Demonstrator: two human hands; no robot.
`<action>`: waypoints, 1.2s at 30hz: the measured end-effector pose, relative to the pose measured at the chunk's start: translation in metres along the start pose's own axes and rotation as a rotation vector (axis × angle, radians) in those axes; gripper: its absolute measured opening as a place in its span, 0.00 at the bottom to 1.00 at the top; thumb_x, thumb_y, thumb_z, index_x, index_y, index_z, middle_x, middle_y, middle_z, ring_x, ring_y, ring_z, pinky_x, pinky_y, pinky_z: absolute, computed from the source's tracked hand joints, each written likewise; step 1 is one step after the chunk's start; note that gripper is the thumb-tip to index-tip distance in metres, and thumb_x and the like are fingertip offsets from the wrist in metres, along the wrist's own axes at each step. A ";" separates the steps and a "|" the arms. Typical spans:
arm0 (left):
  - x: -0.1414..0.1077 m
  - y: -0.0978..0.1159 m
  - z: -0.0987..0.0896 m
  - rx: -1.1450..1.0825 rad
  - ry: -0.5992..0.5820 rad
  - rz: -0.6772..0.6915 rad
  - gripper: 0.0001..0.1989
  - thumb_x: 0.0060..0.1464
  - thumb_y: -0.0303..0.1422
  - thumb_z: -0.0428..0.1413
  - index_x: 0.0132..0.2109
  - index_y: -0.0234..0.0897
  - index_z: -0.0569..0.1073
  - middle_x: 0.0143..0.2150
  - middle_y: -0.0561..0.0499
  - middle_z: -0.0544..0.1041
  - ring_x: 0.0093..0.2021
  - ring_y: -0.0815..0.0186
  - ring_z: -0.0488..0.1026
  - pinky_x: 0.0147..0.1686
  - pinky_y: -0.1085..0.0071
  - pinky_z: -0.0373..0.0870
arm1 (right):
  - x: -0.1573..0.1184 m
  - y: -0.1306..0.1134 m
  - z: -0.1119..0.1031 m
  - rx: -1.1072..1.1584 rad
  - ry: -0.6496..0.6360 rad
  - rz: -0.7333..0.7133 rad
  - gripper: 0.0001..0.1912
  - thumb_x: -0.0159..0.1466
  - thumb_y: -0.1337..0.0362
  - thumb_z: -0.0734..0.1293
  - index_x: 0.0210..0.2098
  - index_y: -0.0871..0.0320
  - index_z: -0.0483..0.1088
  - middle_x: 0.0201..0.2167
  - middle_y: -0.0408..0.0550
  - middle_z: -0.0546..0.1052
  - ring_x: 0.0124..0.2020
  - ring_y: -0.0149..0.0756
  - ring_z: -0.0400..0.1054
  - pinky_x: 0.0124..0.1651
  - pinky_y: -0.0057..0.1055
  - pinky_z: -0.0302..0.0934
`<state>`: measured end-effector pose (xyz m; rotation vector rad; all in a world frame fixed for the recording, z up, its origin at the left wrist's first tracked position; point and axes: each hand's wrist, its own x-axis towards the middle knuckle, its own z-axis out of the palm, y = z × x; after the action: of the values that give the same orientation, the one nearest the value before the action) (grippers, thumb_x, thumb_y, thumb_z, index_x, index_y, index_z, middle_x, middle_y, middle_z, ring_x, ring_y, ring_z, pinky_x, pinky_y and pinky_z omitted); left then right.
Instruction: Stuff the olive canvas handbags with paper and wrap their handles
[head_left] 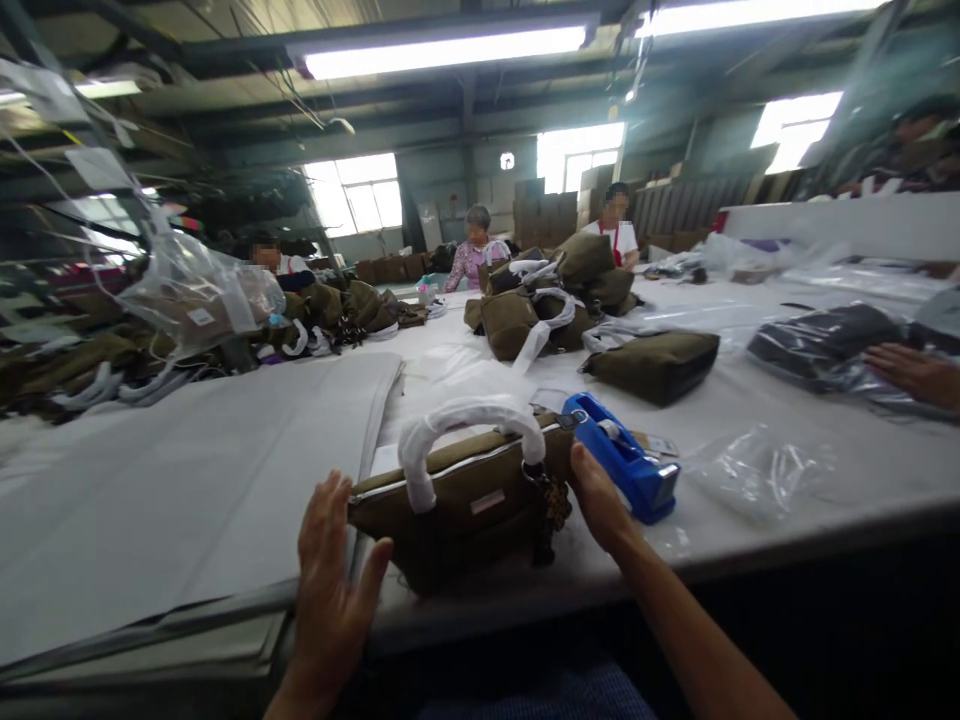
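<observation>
An olive-brown handbag (457,535) stands upright at the near edge of the table, its handle (471,415) wrapped in white paper. A silver zipper runs along its top, and a dark charm (556,503) hangs from the right of the handle. My left hand (334,570) is at the bag's left end, fingers stretched and thumb apart. At the bag's right end is my right hand (600,495), its thumb up along the side; its other fingers are mostly hidden. Just beyond that hand sits a blue tape dispenser (626,460).
Several olive bags (510,320) are heaped farther back, with another bag (656,365) lying nearer. Crumpled clear plastic (761,470) is on the right. A co-worker's hand (911,372) touches a plastic-wrapped dark bag (825,345). Large white sheets (187,480) cover the left side.
</observation>
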<state>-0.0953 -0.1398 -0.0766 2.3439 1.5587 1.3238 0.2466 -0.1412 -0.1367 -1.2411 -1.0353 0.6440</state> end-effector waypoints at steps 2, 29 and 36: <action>0.001 0.001 0.018 0.035 0.024 0.018 0.35 0.67 0.38 0.53 0.75 0.46 0.48 0.77 0.42 0.50 0.76 0.47 0.43 0.72 0.43 0.46 | -0.013 -0.004 0.006 -0.043 -0.065 0.038 0.34 0.70 0.37 0.55 0.59 0.54 0.74 0.58 0.53 0.76 0.64 0.53 0.65 0.67 0.53 0.57; -0.037 0.057 0.044 -0.328 -0.116 0.053 0.16 0.65 0.28 0.55 0.57 0.48 0.75 0.57 0.49 0.78 0.53 0.58 0.79 0.54 0.57 0.77 | -0.062 0.015 -0.031 -0.661 -0.378 -0.373 0.17 0.69 0.72 0.61 0.46 0.53 0.80 0.41 0.50 0.83 0.41 0.41 0.79 0.44 0.35 0.72; -0.030 0.094 0.076 -0.769 -0.858 -0.011 0.18 0.65 0.40 0.55 0.57 0.40 0.78 0.51 0.43 0.82 0.51 0.57 0.79 0.55 0.62 0.74 | -0.102 -0.060 -0.007 0.031 -0.369 -0.395 0.10 0.69 0.70 0.66 0.42 0.54 0.81 0.34 0.47 0.83 0.33 0.33 0.77 0.39 0.27 0.73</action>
<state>0.0198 -0.1791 -0.1017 1.9321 0.6381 0.5658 0.2017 -0.2463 -0.1077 -0.8691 -1.5233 0.5860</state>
